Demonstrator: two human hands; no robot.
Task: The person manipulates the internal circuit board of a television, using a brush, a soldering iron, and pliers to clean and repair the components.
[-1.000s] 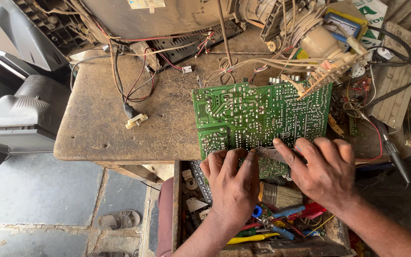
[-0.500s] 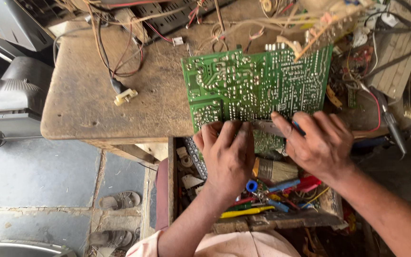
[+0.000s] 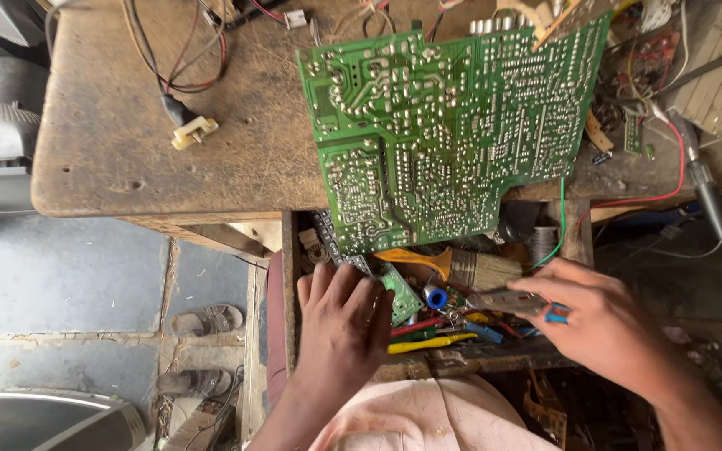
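A metal tool is pinched in the right hand over an open drawer of odds and ends.

The tool is found at about four o'clock in the view, just under a paintbrush with a yellow handle. It is held between the thumb and fingers of the right hand, and what kind of tool it is cannot be told. The left hand is laid flat at six o'clock, fingers spread, on the things in the drawer, and nothing is gripped by it. A big green circuit board is seen at twelve o'clock, resting on a worn wooden bench and hanging over the drawer. A plug on black and red wires is seen at ten o'clock.
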